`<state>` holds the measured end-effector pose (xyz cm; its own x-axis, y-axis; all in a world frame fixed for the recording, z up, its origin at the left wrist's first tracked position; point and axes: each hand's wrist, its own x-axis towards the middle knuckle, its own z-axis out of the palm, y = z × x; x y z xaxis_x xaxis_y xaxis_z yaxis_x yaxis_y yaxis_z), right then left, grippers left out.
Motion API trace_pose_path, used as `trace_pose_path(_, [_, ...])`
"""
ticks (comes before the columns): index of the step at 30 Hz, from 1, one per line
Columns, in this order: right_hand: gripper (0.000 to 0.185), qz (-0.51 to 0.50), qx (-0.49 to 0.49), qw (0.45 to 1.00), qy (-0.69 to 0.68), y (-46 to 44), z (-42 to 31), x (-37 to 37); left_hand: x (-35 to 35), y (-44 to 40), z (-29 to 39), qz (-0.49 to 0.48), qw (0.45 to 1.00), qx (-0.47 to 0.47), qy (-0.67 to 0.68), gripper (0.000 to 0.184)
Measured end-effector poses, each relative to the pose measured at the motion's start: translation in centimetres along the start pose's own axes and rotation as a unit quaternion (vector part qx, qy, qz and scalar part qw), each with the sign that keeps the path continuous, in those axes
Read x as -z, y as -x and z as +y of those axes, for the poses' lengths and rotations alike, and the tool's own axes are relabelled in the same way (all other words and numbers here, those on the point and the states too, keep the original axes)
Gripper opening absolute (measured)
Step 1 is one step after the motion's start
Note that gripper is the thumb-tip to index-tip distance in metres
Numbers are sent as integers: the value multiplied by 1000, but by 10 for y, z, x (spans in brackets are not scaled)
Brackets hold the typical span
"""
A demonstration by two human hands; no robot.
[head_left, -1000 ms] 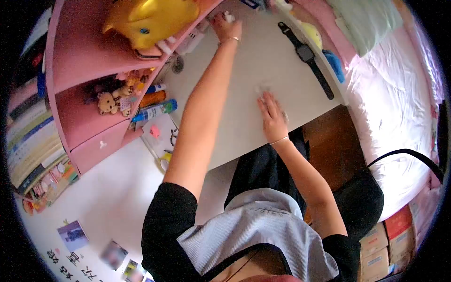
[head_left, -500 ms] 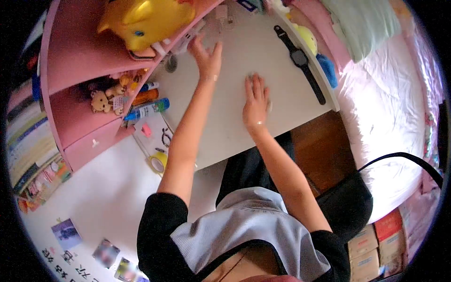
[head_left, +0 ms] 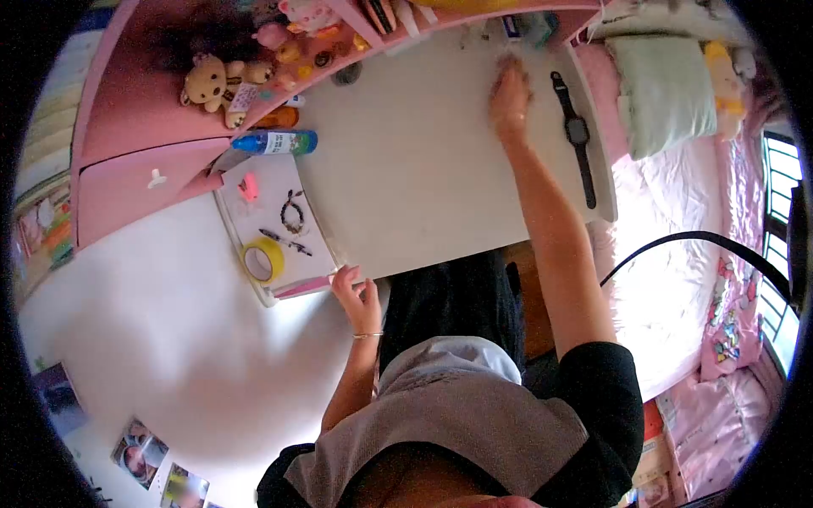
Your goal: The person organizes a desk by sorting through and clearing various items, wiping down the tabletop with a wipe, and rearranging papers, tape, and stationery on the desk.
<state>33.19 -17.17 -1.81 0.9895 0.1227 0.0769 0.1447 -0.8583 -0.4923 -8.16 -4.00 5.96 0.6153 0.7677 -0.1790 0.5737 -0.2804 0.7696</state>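
Observation:
My left hand [head_left: 359,306] is by the desk's front left corner, next to a white tray [head_left: 269,298]. Its fingers are bent and apart, with nothing visible between them. Farther back on the white desk [head_left: 406,169], my right hand [head_left: 511,100] reaches toward the rear edge. Motion smears its fingers, so whether they hold anything cannot be made out. To its right lies a black smartwatch [head_left: 577,131]. On the tray are yellow tape [head_left: 263,259], a pen [head_left: 285,242], a beaded bracelet [head_left: 292,213] and a pink item [head_left: 248,186].
Beside the pink shelf [head_left: 144,182] lies a blue bottle [head_left: 275,142]. A teddy bear [head_left: 222,85] sits on the shelf. Small items [head_left: 529,29] are at the desk's back. On the right is a bed [head_left: 665,245] with a green pillow [head_left: 665,95].
My left hand has drawn back from the shelf side to the desk's front left corner. My right hand has moved to the back of the desk. The view has shifted, showing more of the tray.

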Motion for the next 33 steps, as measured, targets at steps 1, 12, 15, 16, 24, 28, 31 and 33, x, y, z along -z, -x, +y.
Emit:
trace_pose_path(1, [48, 5, 33, 999, 31, 17, 3, -7, -7, -1, 2, -19, 999, -27, 13, 32])
trace_pose_path(12, [46, -49, 50, 995, -71, 208, 24, 53, -215, -114, 196, -255, 903, -330, 102, 29])
trace_pose_path(15, [43, -35, 61, 993, -96, 228, 42, 59, -302, -170, 201, -160, 920, -343, 99, 38])
trace_pose_path(16, [42, -38, 57, 992, -103, 234, 49, 63, -320, -185, 210, -139, 931, -319, 115, 40])
trace_pose_path(24, [45, -100, 52, 972, -208, 242, 72, 92, -385, -258, 258, -121, 944, -306, 22, 33])
trace_pose_path(28, [45, -122, 59, 965, -226, 239, 79, 97, -386, -246, 245, -125, 958, -256, 22, 43])
trace_pose_path(31, [45, -123, 64, 961, -241, 232, 79, 102, -376, -180, 233, -118, 969, -218, 4, 56])
trace_pose_path(33, [44, -133, 71, 957, -247, 234, 81, 100, -376, -125, 229, -123, 954, -259, -91, 64])
